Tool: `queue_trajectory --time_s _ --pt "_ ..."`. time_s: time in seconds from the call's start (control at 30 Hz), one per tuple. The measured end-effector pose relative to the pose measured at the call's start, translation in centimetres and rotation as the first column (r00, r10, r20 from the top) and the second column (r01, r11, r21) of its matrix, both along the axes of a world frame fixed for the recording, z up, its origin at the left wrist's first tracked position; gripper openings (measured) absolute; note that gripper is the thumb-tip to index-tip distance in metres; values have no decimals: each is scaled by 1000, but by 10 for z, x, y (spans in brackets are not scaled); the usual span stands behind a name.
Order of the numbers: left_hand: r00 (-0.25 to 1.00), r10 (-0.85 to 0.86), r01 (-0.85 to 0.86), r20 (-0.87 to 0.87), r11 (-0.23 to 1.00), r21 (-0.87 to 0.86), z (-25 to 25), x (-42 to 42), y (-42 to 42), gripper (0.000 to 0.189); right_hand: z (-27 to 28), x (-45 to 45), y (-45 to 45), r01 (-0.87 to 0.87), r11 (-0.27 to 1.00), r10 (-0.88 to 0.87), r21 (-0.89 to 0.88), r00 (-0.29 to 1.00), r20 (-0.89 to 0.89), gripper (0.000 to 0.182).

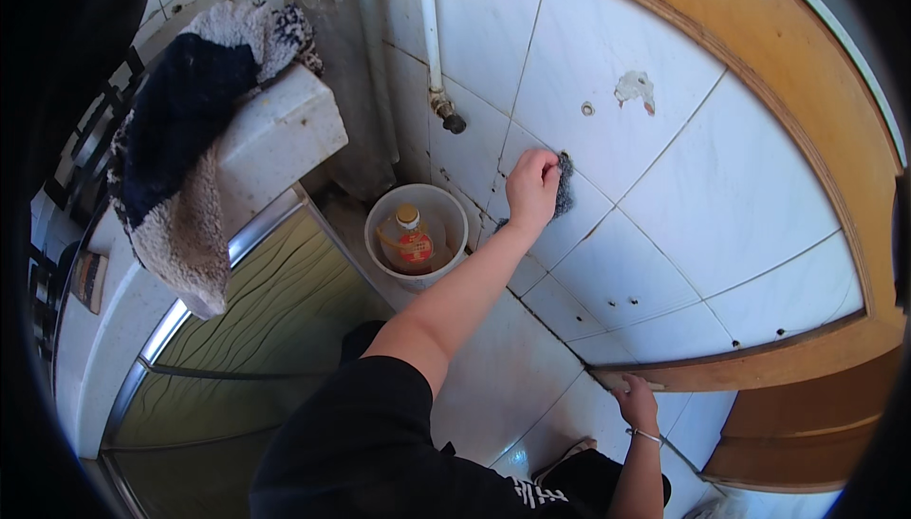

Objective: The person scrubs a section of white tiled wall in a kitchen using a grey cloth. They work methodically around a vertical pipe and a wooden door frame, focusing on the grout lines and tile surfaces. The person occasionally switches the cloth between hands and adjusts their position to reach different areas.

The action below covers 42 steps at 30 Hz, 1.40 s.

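Note:
My left hand (pixel 532 188) presses a dark grey scouring pad (pixel 564 188) against the white wall tiles (pixel 605 35). The pad's edge shows to the right of my fingers, and a little dark material shows beside my wrist; the rest is hidden behind my hand. Lower right, my right hand (pixel 635 401), with a bracelet at the wrist, has its fingers on the lower end of the wooden frame (pixel 747 375). Its grip is partly hidden. The tiles carry dark grout lines, small holes and a chipped patch (pixel 635 90).
A white bucket (pixel 462 224) holding a capped plastic bottle (pixel 415 241) stands in the corner. Above it are a pipe with a valve (pixel 450 115) and a wrapped column (pixel 341 92). Left, a cloth (pixel 188 127) drapes over the counter (pixel 285 120), above cabinet doors (pixel 270 305).

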<state>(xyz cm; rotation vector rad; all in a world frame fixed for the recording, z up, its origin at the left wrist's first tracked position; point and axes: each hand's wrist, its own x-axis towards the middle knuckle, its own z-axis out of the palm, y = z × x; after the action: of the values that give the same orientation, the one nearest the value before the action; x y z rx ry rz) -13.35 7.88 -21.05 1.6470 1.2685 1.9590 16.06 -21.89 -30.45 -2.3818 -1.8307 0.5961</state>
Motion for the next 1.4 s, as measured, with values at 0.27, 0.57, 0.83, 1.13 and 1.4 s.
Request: queue_trajectory --time_s 0.27,0.57,0.83,1.13,1.4 --pt "840 -343 216 -419 922 -322 27 -78 36 14 0 5 -2 -4 1000 4 8 999 36 42" --pt "933 356 -316 -47 876 363 132 -54 64 10 5 -12 6 41 995 -46 -96 997 -57 39" --pt "931 292 -257 -219 951 174 37 -65 63 9 -7 -12 11 40 992 -45 -119 998 -36 39" --pt "936 302 -239 -179 922 305 92 -71 72 11 -5 -15 11 35 993 -39 -113 999 -32 40" --pt "916 269 -209 -297 953 218 64 -73 61 13 -9 -17 13 18 993 -16 -114 1000 15 43"
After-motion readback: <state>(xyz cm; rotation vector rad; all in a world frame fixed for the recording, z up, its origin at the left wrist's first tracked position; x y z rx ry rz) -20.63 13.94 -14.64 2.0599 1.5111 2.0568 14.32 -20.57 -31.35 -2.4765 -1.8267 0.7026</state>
